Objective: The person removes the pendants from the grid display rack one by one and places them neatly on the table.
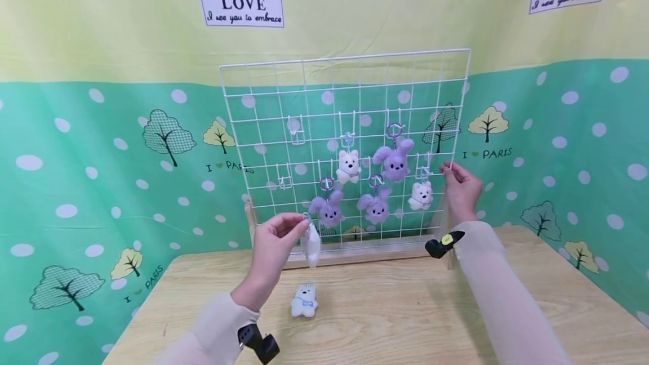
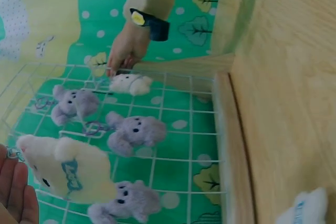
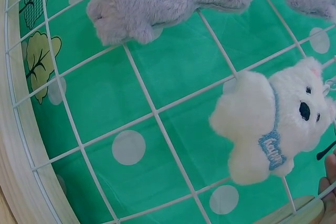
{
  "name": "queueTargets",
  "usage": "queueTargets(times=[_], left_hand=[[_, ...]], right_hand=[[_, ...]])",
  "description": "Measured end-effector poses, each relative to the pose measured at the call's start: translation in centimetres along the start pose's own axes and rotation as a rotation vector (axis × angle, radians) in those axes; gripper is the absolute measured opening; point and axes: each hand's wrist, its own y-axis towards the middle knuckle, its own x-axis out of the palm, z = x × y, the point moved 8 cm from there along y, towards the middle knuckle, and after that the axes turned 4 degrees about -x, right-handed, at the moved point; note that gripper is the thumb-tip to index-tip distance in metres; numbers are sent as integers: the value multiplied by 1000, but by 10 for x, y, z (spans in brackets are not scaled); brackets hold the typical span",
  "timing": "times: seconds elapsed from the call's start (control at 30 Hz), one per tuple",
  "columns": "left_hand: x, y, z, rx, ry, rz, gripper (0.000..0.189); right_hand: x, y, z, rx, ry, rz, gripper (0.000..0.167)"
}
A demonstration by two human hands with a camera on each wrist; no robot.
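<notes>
My left hand (image 1: pixel 271 249) pinches the small ring at the top of a white plush keychain (image 1: pixel 312 248). The plush hangs below the fingertips, in front of the lower left of a white wire grid rack (image 1: pixel 345 58). In the left wrist view, its blue chest badge (image 2: pixel 72 176) shows. My right hand (image 1: pixel 462 190) grips the rack's right edge, beside a hanging white plush dog (image 1: pixel 421 196). Another white plush keychain (image 1: pixel 304 302) lies face up on the table, below the held one.
Purple bunny keychains (image 1: pixel 393 162) and another white dog keychain (image 1: pixel 348 167) hang from the rack. Two white hooks (image 1: pixel 297 137) sit at its left. A wooden base (image 1: pixel 355 256) supports the rack on the wooden table (image 1: pixel 375 320). A patterned curtain (image 1: pixel 127 185) stands behind.
</notes>
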Motion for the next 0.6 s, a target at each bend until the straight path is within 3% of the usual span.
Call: queueTargets(times=[0.3, 0.6], left_hand=[[-1, -24, -31, -70, -7, -17, 16], [0, -46, -60, -94, -4, -46, 16]], right_hand=[[-1, -1, -1, -5, -34, 5, 30], [-1, -2, -2, 2, -15, 3, 31]])
